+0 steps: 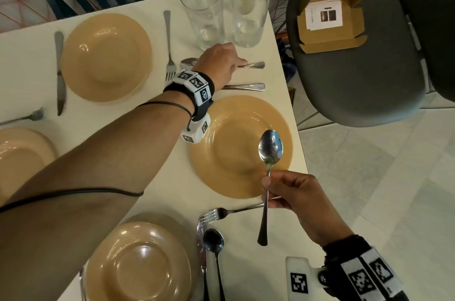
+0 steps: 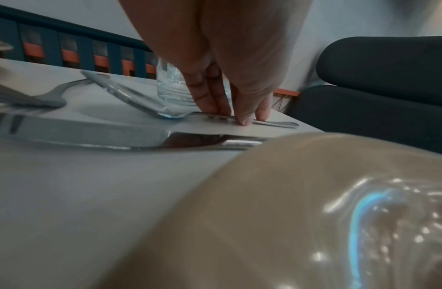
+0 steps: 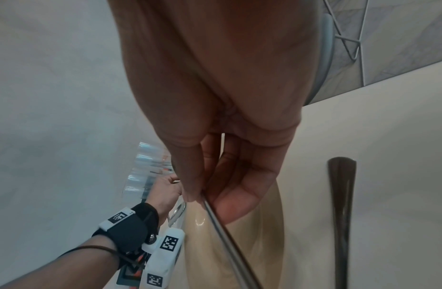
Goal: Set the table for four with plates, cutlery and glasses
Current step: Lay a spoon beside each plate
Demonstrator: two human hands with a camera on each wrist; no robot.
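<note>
Four tan plates are on the white table [image 1: 152,177]; the right-hand plate [image 1: 241,145] lies between my hands. My left hand [image 1: 237,64] reaches past it and pinches the handle of a spoon [image 1: 256,65] that lies flat near the far right corner. In the left wrist view the thumb and fingers of that hand [image 2: 239,117] close on the same spoon handle [image 2: 277,123]. A knife [image 1: 246,86] lies just nearer than this spoon. My right hand [image 1: 267,183] holds a second spoon [image 1: 270,147] upright over the plate's near rim, pinched at the neck [image 3: 230,240].
Several tall glasses [image 1: 202,10] stand together at the far right corner, just beyond my left hand. Forks [image 1: 168,44] and a knife [image 1: 59,71] flank the far plate [image 1: 105,57]. A fork [image 1: 229,213] and spoon [image 1: 214,239] lie by the near plate [image 1: 140,263]. A grey chair [image 1: 354,79] holds a cardboard box [image 1: 332,12].
</note>
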